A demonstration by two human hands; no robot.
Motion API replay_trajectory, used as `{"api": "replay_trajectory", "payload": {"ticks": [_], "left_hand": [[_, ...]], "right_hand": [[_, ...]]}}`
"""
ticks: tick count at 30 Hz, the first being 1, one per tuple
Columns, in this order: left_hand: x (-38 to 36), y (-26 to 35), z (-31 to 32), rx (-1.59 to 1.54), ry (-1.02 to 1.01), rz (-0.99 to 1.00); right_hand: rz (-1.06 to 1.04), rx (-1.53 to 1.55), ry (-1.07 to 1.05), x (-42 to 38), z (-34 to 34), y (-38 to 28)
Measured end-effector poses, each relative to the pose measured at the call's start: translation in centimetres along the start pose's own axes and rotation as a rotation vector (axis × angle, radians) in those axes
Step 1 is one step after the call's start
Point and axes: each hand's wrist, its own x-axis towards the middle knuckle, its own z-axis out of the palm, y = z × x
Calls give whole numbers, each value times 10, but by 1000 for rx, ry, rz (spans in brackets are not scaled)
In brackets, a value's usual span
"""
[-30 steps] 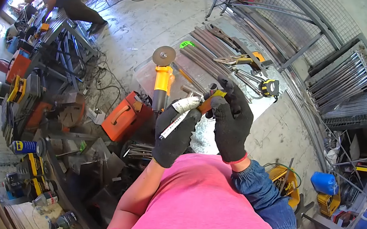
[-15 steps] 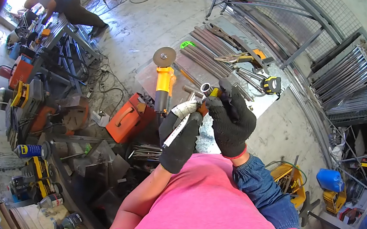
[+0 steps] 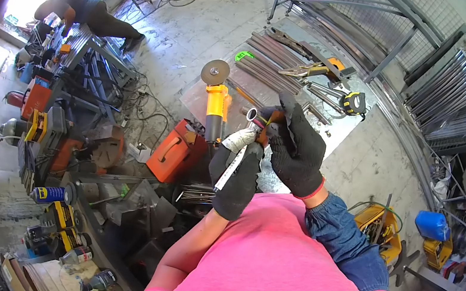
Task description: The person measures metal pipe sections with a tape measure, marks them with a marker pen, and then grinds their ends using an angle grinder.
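My left hand point(image 3: 236, 182), in a black glove with white wrapping on one finger, is closed round a short metal tube point(image 3: 252, 114) whose round open end faces up. A slim white stick with dark print point(image 3: 229, 172), perhaps a marker, lies along the same hand. My right hand point(image 3: 298, 152), also black-gloved, is curled close to the tube's open end; something small, yellow and dark shows at its fingers, too hidden to name. Ahead, a yellow angle grinder point(image 3: 215, 104) with a disc lies left of several metal bars point(image 3: 268, 69).
Near the bars are locking pliers point(image 3: 307, 70) and a tape measure point(image 3: 354, 103). An orange toolbox point(image 3: 175, 152) stands to the left. Cables point(image 3: 146, 99) cross the floor. Another person point(image 3: 87, 12) bends over metal stock at upper left. Yellow bins point(image 3: 377, 227) sit at right.
The whole scene has shifted slightly right as the camera turned. My right hand has turned a little at the tube's end, and more of the tube's opening shows.
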Motion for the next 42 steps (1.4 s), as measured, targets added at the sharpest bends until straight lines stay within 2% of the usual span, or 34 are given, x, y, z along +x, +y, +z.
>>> {"api": "replay_trajectory", "payload": {"ticks": [3, 5, 9, 11, 15, 16, 18, 24, 27, 30, 40, 42], "left_hand": [[0, 3, 2, 42, 51, 45], [3, 14, 7, 124, 65, 132], [8, 18, 9, 89, 87, 47], [7, 19, 7, 108, 88, 54], [7, 24, 8, 59, 93, 42], [8, 21, 8, 59, 94, 41], [11, 12, 7, 191, 136, 185], [9, 14, 8, 56, 137, 37], [13, 9, 10, 75, 127, 146], [14, 10, 10, 151, 118, 165], [16, 11, 13, 128, 98, 187], [15, 10, 12, 116, 98, 124]], "right_hand": [[80, 103, 22, 0, 1, -2], [-44, -3, 33, 2, 1, 0], [28, -20, 4, -1, 1, -4], [-40, -127, -6, -2, -2, -3], [-113, -95, -2, -4, -3, 3], [-96, -74, -9, -3, -3, 1], [-77, -51, -18, -2, -1, -2], [50, 76, -33, 1, 1, -11], [48, 75, -20, 0, 1, -9], [105, 77, -37, 0, 1, -10], [104, 175, 12, -3, 5, 2], [104, 201, 16, -3, 5, 4]]}}
